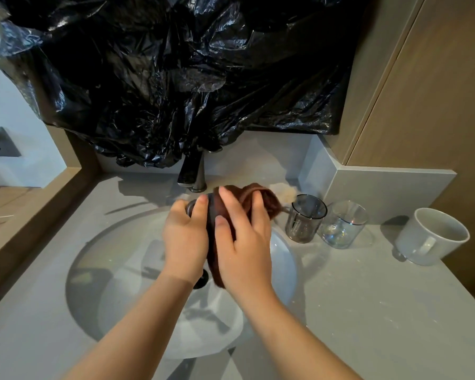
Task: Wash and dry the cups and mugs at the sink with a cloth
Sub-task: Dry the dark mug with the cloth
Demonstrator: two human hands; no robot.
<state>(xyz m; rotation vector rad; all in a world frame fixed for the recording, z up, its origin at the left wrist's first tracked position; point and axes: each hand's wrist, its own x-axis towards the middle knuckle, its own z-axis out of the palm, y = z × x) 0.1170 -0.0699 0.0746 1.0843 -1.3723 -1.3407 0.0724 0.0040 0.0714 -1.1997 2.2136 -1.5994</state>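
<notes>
Left hand (185, 238) on cup (189, 209), right hand (243, 242) on cloth (263, 200) over sink (93, 259); mug (433, 238) right.

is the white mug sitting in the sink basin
No, the white mug stands on the counter right of the sink, beyond the grey glass and the clear glass.

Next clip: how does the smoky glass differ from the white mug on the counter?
The smoky glass is see-through dark grey; the white mug is opaque. The glass has no handle; the mug has one, turned toward the camera. The glass stands close to the sink, the mug farthest right. Both stand mouth up on the counter.
</notes>
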